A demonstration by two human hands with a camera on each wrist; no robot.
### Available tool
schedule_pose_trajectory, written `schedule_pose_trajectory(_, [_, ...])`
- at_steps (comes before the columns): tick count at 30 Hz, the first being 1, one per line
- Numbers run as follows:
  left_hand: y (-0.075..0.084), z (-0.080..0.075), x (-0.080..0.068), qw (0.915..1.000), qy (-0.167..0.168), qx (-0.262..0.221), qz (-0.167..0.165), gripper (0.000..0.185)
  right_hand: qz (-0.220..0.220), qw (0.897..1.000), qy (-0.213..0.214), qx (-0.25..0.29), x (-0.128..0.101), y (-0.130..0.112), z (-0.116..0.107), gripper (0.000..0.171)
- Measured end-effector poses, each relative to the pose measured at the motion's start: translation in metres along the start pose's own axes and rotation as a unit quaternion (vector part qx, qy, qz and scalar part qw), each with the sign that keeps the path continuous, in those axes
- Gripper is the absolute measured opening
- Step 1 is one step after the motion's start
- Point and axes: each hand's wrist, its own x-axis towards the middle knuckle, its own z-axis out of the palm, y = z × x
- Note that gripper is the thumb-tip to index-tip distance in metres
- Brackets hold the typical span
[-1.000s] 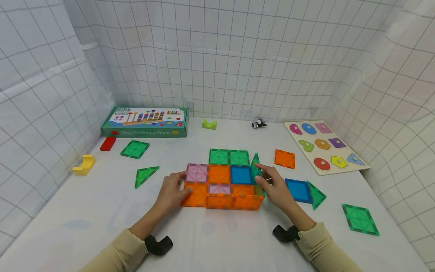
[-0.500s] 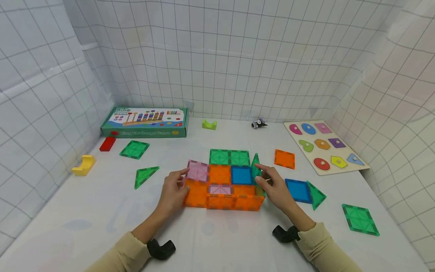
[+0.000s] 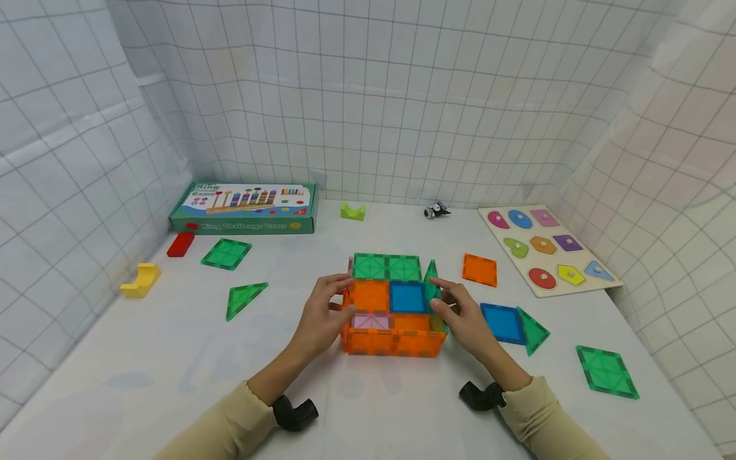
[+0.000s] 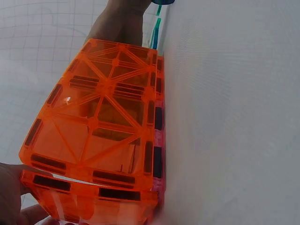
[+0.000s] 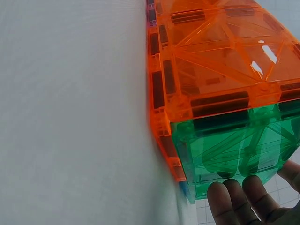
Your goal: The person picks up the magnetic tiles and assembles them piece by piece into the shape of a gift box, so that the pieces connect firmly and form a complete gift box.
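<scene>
A box of translucent magnetic tiles has an orange front wall (image 3: 394, 344), green back tiles (image 3: 387, 266) and a floor including a blue tile (image 3: 407, 297) and a pink tile (image 3: 370, 321). My left hand (image 3: 319, 316) grips the raised left wall, thumb near its top edge. In the left wrist view that wall's orange tile (image 4: 89, 201) meets the front wall at a corner, a thin gap showing above. On the opposite side my right hand (image 3: 467, 316) holds the upright green tile (image 5: 234, 152); fingertips lie on its outer face in the right wrist view.
To the right lie an orange tile (image 3: 480, 269), a blue tile (image 3: 503, 322) and a green square (image 3: 607, 372). A shape puzzle board (image 3: 543, 246) is farther back. Leftward are a green triangle (image 3: 244, 300), a yellow block (image 3: 140, 280) and a game box (image 3: 244, 208).
My left hand has moved right, folding the flat pink and orange tiles on the left side up into a wall. The right hand has stayed at the green tile.
</scene>
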Motion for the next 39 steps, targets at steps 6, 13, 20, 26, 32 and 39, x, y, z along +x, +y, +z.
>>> schedule_pose_trajectory(6, [0.002,0.004,-0.004,0.9994,-0.004,-0.002,-0.034,0.049,-0.001,1.000,0.000,-0.002,0.000,0.001,0.002,0.041])
schedule_pose_trajectory(13, [0.005,0.006,-0.027,0.9896,0.015,-0.021,-0.142,0.060,0.022,1.000,0.004,0.000,0.007,0.027,-0.001,0.045])
schedule_pose_trajectory(20, [0.011,0.020,-0.054,0.9778,0.025,-0.059,-0.200,0.072,0.052,0.998,0.016,0.016,0.025,0.050,-0.012,0.049])
schedule_pose_trajectory(26, [0.016,0.027,-0.060,0.9676,0.045,-0.098,-0.228,0.074,0.095,0.995,-0.023,0.018,0.049,0.057,-0.016,0.058])
schedule_pose_trajectory(32, [0.016,0.028,-0.058,0.9668,0.051,-0.115,-0.222,0.063,0.095,0.991,-0.077,0.047,0.063,0.063,-0.017,0.058])
schedule_pose_trajectory(39, [0.014,0.020,-0.052,0.9720,0.046,-0.092,-0.211,0.056,0.101,0.987,-0.098,0.079,0.061,0.062,-0.018,0.055])
